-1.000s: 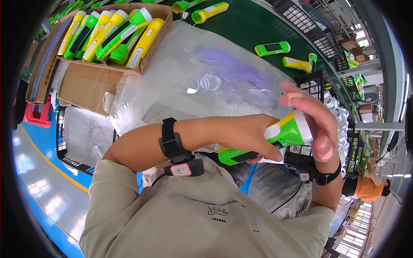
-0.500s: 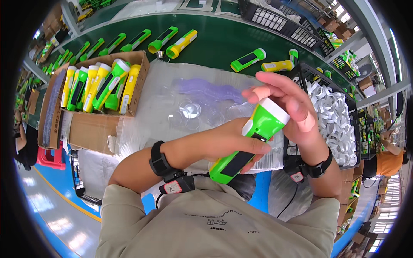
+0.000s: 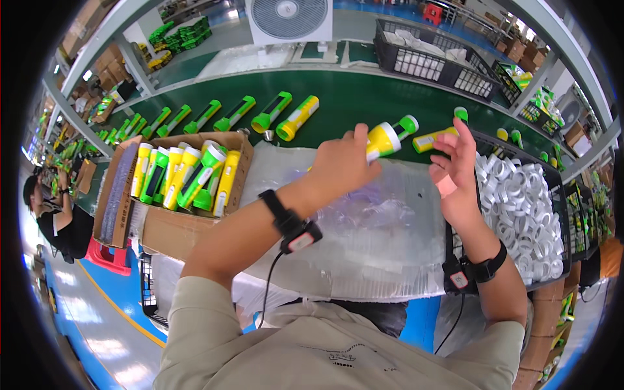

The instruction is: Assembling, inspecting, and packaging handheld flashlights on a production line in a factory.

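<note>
My left hand (image 3: 344, 162) is closed around a yellow-and-green flashlight (image 3: 383, 141) with a white ring on its head. The head points to the far right, and the fingers hide most of its body. To its right, my right hand (image 3: 457, 168) is raised with fingers apart and nothing in it, above the plastic-covered work surface. Just beyond the held flashlight, a green flashlight (image 3: 407, 125) lies on the green conveyor belt. A yellow flashlight (image 3: 434, 140) and a small green one (image 3: 461, 115) lie near my right fingertips.
At left stands a cardboard box (image 3: 244, 170) of upright flashlights. A black crate of white rings (image 3: 517, 211) sits at right. Several flashlights (image 3: 235, 114) line the belt (image 3: 351, 97). Clear purplish plastic (image 3: 354, 201) lies mid-table. Another person (image 3: 62, 214) works far left.
My left hand has carried the flashlight away from my body toward the belt, turning its yellow side up. My right hand has come away from its head. The view has tilted up.
</note>
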`<state>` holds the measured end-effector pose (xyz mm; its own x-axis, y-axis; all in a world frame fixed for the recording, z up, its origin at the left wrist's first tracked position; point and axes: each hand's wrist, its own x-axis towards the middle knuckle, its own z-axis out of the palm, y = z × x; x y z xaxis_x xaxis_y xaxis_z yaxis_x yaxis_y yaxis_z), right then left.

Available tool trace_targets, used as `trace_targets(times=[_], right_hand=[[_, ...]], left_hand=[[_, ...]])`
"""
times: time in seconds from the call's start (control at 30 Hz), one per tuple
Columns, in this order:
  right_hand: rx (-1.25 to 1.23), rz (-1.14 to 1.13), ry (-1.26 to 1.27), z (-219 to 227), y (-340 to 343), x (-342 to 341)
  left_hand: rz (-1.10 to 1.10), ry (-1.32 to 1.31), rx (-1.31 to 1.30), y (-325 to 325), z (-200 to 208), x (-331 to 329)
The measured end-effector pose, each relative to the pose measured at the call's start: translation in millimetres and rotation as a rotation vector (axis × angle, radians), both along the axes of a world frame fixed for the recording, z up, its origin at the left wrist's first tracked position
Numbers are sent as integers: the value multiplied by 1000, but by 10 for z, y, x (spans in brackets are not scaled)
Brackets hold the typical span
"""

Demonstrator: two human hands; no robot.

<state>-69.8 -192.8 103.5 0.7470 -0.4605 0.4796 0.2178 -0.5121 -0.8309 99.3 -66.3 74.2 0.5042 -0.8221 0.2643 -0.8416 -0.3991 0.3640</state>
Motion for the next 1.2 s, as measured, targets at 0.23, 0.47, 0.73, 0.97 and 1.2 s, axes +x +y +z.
trace_targets(times=[0.23, 0.47, 0.73, 0.97, 1.2], right_hand=[[35, 120, 153, -255, 79, -43], [-332, 144, 163, -134, 129, -23], [-773, 45, 89, 217, 703, -207], [-697, 69, 405, -104, 1273, -388], [-350, 13, 375, -724, 1400, -408]], left_hand=[[-52, 300, 240, -674, -649, 1327], [253, -93, 383, 213, -672, 1873], [-305, 204, -228, 1104, 565, -116], [-217, 1409, -435, 1843, 179, -724], [-213, 801, -276, 1923, -87, -539]])
